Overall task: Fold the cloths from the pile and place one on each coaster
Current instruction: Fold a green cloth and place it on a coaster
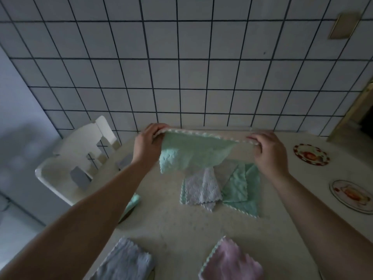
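Note:
I hold a mint-green cloth (187,152) up over the table, stretched by its top edge. My left hand (148,143) pinches its left corner and my right hand (269,151) pinches its right corner. Below it lies the pile (220,188) of green and pale grey cloths. Two bare round coasters with fruit pictures sit at the right, one far (311,155) and one nearer (352,196). A folded grey cloth (126,261) and a folded pink cloth (232,261) lie at the near edge. A folded green cloth (133,202) shows partly behind my left forearm, on a coaster.
The table (171,223) is cream with a faint pattern and stands against a white tiled wall (181,67). A white chair (78,158) stands at the table's left side. A folded grey cloth (125,161) lies at the far left of the table.

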